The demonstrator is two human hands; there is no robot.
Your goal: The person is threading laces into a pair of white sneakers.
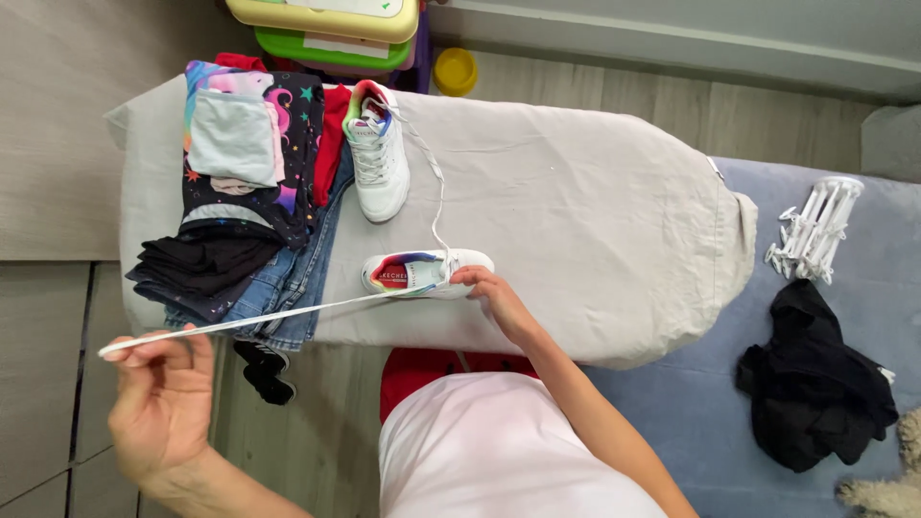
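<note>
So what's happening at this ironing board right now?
A person stands at a cloth-covered ironing board. The left hand pulls a long white shoelace taut, out to the side, while the right hand rests on the nearer white sneaker, where the lace runs in. A second white sneaker lies further back, beside a stack of folded clothes. A black garment and a white clip hanger lie on the blue surface to the side.
</note>
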